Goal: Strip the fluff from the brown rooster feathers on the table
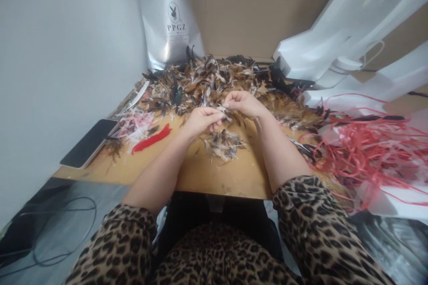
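Over the middle of the table my left hand [204,121] pinches a small pale feather [228,116], thumb against fingers. Close beside it, slightly farther from me, my right hand [244,103] is closed with thumb and fingertips at the same feather; its fine detail is blurred. Beneath the hands lies a small tuft of grey and white feathers [227,144]. Just beyond them spreads a big heap of brown and black feathers [214,75].
To the left lie a red thread bundle [152,139], pink and white scraps [137,124] and a phone [88,143]. Scissors [306,148] and tangled red strips [371,151] are at the right. A silver bag [170,18] stands behind, by the grey wall [67,53].
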`<state>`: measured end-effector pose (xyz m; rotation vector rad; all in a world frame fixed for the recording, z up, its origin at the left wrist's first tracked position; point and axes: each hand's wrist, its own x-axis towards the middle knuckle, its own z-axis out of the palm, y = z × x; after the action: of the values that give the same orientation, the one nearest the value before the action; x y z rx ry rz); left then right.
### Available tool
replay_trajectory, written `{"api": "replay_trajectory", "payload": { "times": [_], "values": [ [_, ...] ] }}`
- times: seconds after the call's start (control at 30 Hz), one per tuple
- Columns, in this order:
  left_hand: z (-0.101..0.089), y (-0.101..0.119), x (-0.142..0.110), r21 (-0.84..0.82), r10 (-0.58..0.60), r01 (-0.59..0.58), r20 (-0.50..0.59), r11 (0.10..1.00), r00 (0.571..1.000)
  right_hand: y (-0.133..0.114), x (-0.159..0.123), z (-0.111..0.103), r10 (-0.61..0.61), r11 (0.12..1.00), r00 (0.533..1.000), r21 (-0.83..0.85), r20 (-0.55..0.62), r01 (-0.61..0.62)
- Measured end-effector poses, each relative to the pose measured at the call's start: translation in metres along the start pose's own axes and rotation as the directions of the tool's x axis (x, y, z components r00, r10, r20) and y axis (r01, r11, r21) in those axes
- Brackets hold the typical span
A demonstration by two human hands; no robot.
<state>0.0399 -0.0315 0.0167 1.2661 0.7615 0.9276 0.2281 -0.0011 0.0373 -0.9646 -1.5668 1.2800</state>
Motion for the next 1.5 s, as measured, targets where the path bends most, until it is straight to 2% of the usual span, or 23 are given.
{"api": "replay_trajectory", "payload": {
  "times": [0.07,0.1,0.13,0.17,0.2,0.23,0.27,0.33,0.4,0.47,0.57,0.67,0.73,0.8,0.87,0.93,1.03,1.13,1.23,1.37,1.5],
  "values": [
    [0.0,0.003,0.0,0.155,0.167,-0.155,-0.069,0.976,0.984,0.0,0.0,-0.001,0.006,0.999,1.0,-0.053,0.025,-0.005],
    [-0.001,0.004,0.0,0.25,0.285,-0.255,-0.088,0.934,0.955,0.0,0.0,-0.002,0.009,0.997,0.999,-0.072,0.035,-0.007],
    [-0.003,0.005,0.0,0.35,0.408,-0.356,-0.084,0.866,0.909,0.0,0.0,-0.002,0.013,0.997,0.999,-0.079,0.042,-0.01],
    [-0.004,0.006,0.001,0.456,0.534,-0.459,-0.044,0.763,0.844,0.0,0.0,-0.003,0.018,0.997,0.999,-0.078,0.05,-0.014],
    [-0.006,0.006,0.002,0.548,0.624,-0.539,0.038,0.64,0.78,0.0,0.0,-0.004,0.023,0.997,0.998,-0.072,0.06,-0.018],
    [-0.008,0.005,0.002,0.619,0.669,-0.586,0.127,0.523,0.732,0.001,0.0,-0.005,0.025,0.998,0.997,-0.064,0.068,-0.021],
    [-0.01,0.004,0.003,0.676,0.681,-0.603,0.201,0.424,0.704,0.001,0.0,-0.005,0.028,0.998,0.997,-0.057,0.074,-0.024],
    [-0.012,0.0,0.004,0.752,0.67,-0.602,0.305,0.267,0.677,0.002,0.001,-0.006,0.035,0.998,0.996,-0.049,0.083,-0.031],
    [-0.012,-0.005,0.004,0.794,0.665,-0.584,0.345,0.17,0.662,0.003,0.001,-0.005,0.045,0.998,0.995,-0.042,0.091,-0.041],
    [-0.011,-0.008,0.004,0.813,0.679,-0.565,0.338,0.139,0.652,0.003,0.001,-0.003,0.057,0.998,0.993,-0.038,0.104,-0.053],
    [-0.008,-0.011,0.005,0.789,0.699,-0.576,0.291,0.211,0.654,0.003,0.0,0.0,0.073,0.997,0.989,-0.032,0.13,-0.069],
    [-0.007,-0.01,0.008,0.68,0.692,-0.612,0.21,0.404,0.69,0.004,0.0,0.001,0.09,0.996,0.983,-0.019,0.157,-0.088],
    [-0.007,-0.01,0.01,0.552,0.659,-0.606,0.129,0.574,0.741,0.004,-0.001,0.001,0.094,0.995,0.982,-0.005,0.166,-0.095],
    [-0.007,-0.01,0.012,0.384,0.571,-0.546,0.056,0.745,0.819,0.004,-0.001,0.0,0.097,0.995,0.979,0.008,0.179,-0.1],
    [-0.008,-0.01,0.013,0.203,0.428,-0.421,0.012,0.884,0.904,0.004,-0.002,0.0,0.099,0.994,0.976,0.018,0.195,-0.104],
    [-0.009,-0.011,0.013,0.039,0.284,-0.284,-0.008,0.958,0.959,0.004,-0.002,0.0,0.096,0.994,0.972,0.029,0.213,-0.104],
    [-0.009,-0.01,0.011,-0.13,0.15,-0.15,-0.016,0.98,0.989,0.003,-0.003,0.001,0.077,0.993,0.968,0.064,0.237,-0.095],
    [-0.009,-0.009,0.01,-0.205,0.084,-0.081,0.007,0.975,0.996,0.002,-0.005,0.004,0.058,0.989,0.965,0.119,0.257,-0.091],
    [-0.008,-0.008,0.008,-0.252,0.089,-0.076,0.041,0.965,0.995,0.001,-0.007,0.007,0.029,0.979,0.966,0.188,0.258,-0.08],
    [-0.006,-0.007,0.006,-0.281,0.125,-0.113,0.023,0.953,0.992,0.003,-0.007,0.009,0.017,0.967,0.961,0.239,0.276,-0.086],
    [-0.007,-0.005,0.003,-0.266,0.091,-0.075,0.05,0.961,0.995,0.006,-0.007,0.011,0.025,0.963,0.948,0.245,0.318,-0.108]
  ]
}}
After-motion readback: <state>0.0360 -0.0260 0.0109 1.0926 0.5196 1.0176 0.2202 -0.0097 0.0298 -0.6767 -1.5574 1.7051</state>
